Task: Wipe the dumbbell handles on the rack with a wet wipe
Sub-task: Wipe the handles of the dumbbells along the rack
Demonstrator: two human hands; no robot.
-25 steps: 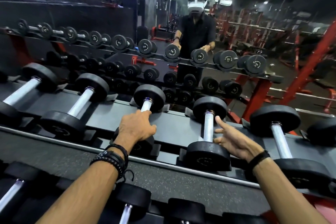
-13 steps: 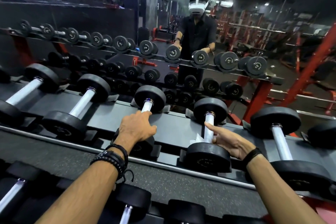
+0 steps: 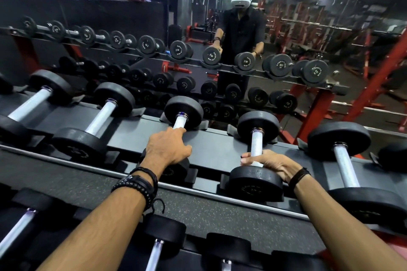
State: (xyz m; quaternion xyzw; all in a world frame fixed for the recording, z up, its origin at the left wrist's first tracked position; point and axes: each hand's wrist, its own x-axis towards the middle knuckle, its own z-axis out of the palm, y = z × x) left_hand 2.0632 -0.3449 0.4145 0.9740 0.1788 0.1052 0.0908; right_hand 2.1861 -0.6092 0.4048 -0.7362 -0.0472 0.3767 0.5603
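The right hand had its grip closed around the lower end of a dumbbell handle, fingers curled over the knurled steel just above the near weight head; a sliver of white, the wet wipe, showed under the fingers against the handle. The left hand gripped the neighbouring dumbbell one slot to the left, fingers wrapped over its handle and covering most of it, with only the far end of the bar showing.

Both dumbbells lay in cradles on the top tier of the rack, handles running away from the person. Faint embossed marks sat on the near heads — too dim to read. In the mirror behind, white lettering ran across the reflected weight heads, but it was reversed and too small to make out.

A grey strip of rack lay bare between the two held dumbbells, and a similar gap separated the right one from the next dumbbell. A speckled ledge ran along the near edge, with more dumbbells on the tier below.
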